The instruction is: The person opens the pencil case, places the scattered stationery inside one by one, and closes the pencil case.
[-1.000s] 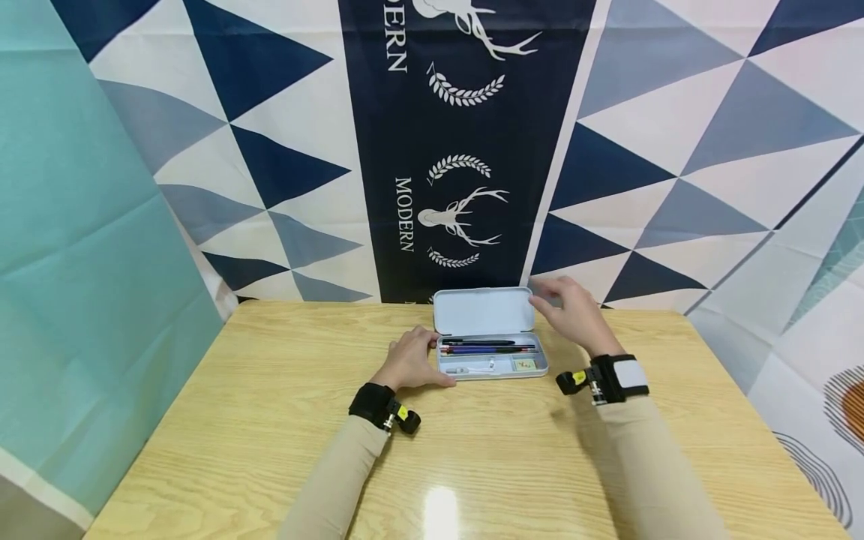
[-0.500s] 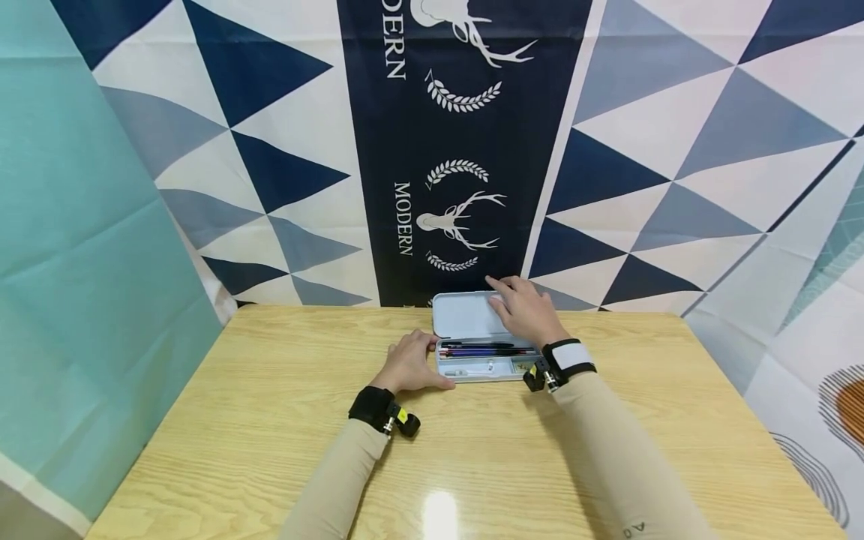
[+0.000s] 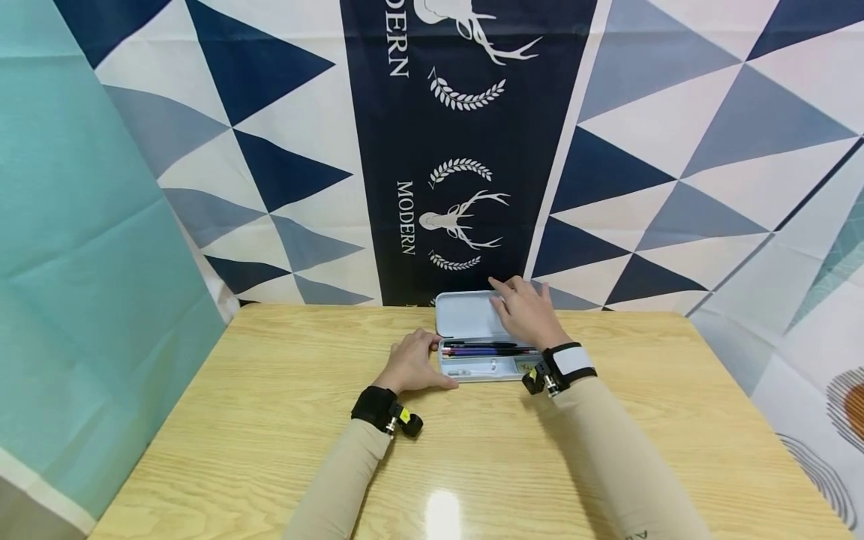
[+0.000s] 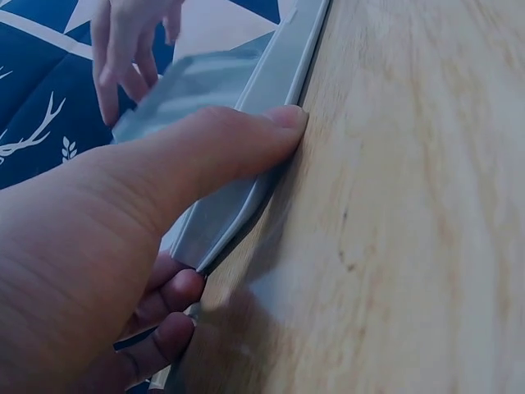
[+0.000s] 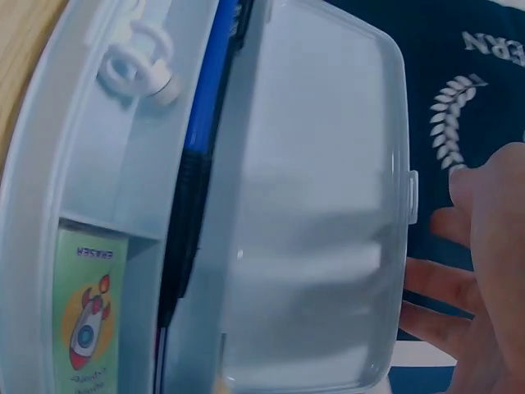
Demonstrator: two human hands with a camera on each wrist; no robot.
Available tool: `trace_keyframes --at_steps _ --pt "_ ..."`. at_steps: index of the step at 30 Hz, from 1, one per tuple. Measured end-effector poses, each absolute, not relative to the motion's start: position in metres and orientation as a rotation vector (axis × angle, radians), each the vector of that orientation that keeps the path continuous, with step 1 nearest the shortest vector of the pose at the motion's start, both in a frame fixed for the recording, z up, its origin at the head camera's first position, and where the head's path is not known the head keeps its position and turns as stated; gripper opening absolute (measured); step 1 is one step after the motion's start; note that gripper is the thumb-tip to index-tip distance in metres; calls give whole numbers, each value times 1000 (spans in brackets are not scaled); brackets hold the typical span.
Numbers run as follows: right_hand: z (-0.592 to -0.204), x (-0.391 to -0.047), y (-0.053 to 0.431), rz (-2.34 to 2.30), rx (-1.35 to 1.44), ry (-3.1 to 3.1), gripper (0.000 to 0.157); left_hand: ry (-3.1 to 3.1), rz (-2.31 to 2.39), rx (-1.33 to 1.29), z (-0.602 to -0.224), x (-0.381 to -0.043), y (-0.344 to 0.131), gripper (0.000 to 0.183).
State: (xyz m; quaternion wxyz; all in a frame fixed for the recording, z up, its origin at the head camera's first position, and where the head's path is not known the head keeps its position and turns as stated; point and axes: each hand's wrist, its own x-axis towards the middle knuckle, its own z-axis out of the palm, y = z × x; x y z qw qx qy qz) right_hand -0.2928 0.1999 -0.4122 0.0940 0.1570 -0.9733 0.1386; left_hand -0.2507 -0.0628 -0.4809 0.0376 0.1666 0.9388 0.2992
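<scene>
A pale blue pencil case (image 3: 482,377) lies on the table with its lid (image 3: 462,315) raised toward the wall. My left hand (image 3: 412,362) grips the case's left end, thumb along the front side and fingers curled at the end (image 4: 164,197). At the lid's right part is my right hand (image 3: 529,315); in the right wrist view its fingers (image 5: 439,287) touch the lid's outer edge, loosely bent. Inside lie several pens (image 5: 197,123), an eraser (image 5: 90,312) with a rocket picture in a small compartment, and a white looped piece (image 5: 143,70) whose kind is unclear.
The wooden table (image 3: 270,450) spreads in front of and beside the case. Right behind it hangs a patterned cloth (image 3: 445,135) with deer and triangles. A turquoise cloth (image 3: 88,247) hangs at the left.
My right hand has moved left from beside the lid's right edge onto the lid's right part, then stayed there. The left hand keeps its grip on the case, which stays put.
</scene>
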Motion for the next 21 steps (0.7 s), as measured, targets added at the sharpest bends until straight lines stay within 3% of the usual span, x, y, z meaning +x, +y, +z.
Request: trace_keyframes --at_steps 12,21 --pt "-395 -257 209 539 666 -2840 25 2886 889 467 -480 -249 -66 85" --pt "-393 -252 217 587 848 -3011 8 2877 925 491 -482 -251 -65 84"
